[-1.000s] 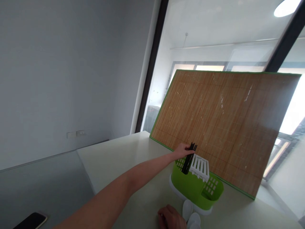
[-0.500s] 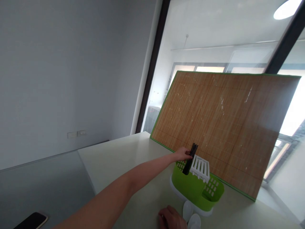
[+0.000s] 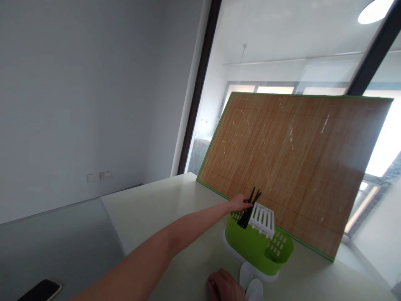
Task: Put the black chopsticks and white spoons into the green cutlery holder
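My left hand point(image 3: 240, 203) reaches across to the far left end of a green cutlery holder point(image 3: 244, 246), its fingers closed on black chopsticks point(image 3: 248, 214). The chopsticks' lower ends are inside the holder's left compartment, and their upper ends fan slightly apart. Beside them a white slatted rack point(image 3: 263, 219) sits over the middle of the holder. At the bottom edge my right hand point(image 3: 226, 286) rests low over the table with curled fingers; anything inside them is hidden. Just right of it lie white spoons point(image 3: 246, 273), partly cut off by the frame.
The holder stands on a white base on the white table point(image 3: 156, 200). Behind it leans a large bamboo-patterned board point(image 3: 282, 159) with green edging, against a glass partition. A dark phone point(image 3: 42, 290) lies at the lower left.
The chopsticks have gone from a tight bundle to a looser, fanned one and sit slightly further left in the holder. Both hands stay nearly in place.
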Demonstrator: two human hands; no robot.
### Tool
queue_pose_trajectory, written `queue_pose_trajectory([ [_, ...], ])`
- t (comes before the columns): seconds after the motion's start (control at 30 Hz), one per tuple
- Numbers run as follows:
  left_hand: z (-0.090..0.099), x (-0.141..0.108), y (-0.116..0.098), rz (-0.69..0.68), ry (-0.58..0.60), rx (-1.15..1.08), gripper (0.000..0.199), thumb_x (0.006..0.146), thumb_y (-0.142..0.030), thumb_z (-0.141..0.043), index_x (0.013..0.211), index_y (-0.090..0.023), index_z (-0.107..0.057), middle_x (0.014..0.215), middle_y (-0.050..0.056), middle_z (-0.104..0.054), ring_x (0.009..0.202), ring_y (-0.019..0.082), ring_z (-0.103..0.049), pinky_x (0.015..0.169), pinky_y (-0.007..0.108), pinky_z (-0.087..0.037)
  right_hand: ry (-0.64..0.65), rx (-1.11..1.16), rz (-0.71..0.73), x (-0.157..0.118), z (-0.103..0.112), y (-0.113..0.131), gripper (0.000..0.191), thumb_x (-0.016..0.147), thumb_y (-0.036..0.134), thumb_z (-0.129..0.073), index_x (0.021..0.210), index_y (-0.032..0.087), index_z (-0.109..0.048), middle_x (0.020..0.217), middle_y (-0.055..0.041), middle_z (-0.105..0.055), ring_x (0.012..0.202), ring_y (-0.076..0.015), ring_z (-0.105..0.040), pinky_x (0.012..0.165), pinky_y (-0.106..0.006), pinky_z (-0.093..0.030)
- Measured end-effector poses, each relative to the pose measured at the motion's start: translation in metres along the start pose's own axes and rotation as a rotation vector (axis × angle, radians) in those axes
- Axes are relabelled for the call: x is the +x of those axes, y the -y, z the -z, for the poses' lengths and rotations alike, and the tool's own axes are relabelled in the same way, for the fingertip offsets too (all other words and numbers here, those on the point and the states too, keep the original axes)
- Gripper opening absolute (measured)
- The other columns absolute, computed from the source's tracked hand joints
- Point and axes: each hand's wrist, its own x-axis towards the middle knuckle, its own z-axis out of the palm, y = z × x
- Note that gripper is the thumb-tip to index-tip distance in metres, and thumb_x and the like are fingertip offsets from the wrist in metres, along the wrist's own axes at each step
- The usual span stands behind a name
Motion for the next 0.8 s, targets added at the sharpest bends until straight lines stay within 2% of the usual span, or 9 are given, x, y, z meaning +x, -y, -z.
queue_pose_trajectory([
  [0.2,0.000,-0.003,-0.002,0.037,0.000,0.008,0.027,0.087,-0.033,-0.048,0.086,-0.012,-0.065,0.061,0.000,-0.062,0.046,0.009,-0.055,0.049,0.023,-0.047,0.026,0.006,0.009,0.000,0.003,0.000,0.012,0.076,0.018,-0.050,0.078,0.026,-0.058,0.072,0.0027,-0.060,0.065,-0.0127,-0.062,0.051,-0.017,-0.038],
  [0.37,0.001,0.000,-0.007,0.046,-0.008,0.069,0.031,0.087,-0.036,-0.045,0.083,-0.011,-0.064,0.058,0.001,-0.061,0.048,0.012,-0.057,0.048,0.023,-0.047,0.051,0.007,0.003,0.000,0.004,-0.001,0.013,0.076,0.017,-0.050,0.079,0.027,-0.059,0.073,0.0026,-0.060,0.066,-0.0127,-0.062,0.051,-0.017,-0.038],
  [0.53,-0.002,-0.001,-0.014,0.026,0.008,0.127,0.032,0.089,-0.033,-0.038,0.092,-0.012,-0.062,0.071,0.005,-0.066,0.058,0.014,-0.062,0.051,0.023,-0.048,0.060,0.010,-0.014,0.001,0.004,0.000,0.014,0.075,0.017,-0.051,0.079,0.027,-0.060,0.074,0.0031,-0.061,0.066,-0.0127,-0.063,0.051,-0.017,-0.037],
  [0.67,-0.005,-0.003,-0.018,0.005,-0.003,0.188,0.028,0.086,-0.030,-0.040,0.093,-0.013,-0.062,0.079,0.006,-0.068,0.070,0.017,-0.064,0.061,0.027,-0.050,0.055,-0.006,-0.018,0.001,0.006,0.002,0.013,0.076,0.018,-0.051,0.079,0.027,-0.060,0.073,0.0027,-0.061,0.065,-0.0134,-0.063,0.050,-0.018,-0.037],
  [0.8,0.002,-0.008,-0.027,-0.066,-0.141,0.267,0.024,0.079,-0.022,-0.048,0.096,-0.012,-0.062,0.096,0.010,-0.066,0.093,0.023,-0.060,0.082,0.033,-0.046,0.021,0.014,0.006,0.001,0.008,0.002,0.014,0.078,0.020,-0.047,0.078,0.027,-0.060,0.072,0.0021,-0.061,0.064,-0.0138,-0.062,0.051,-0.019,-0.038],
])
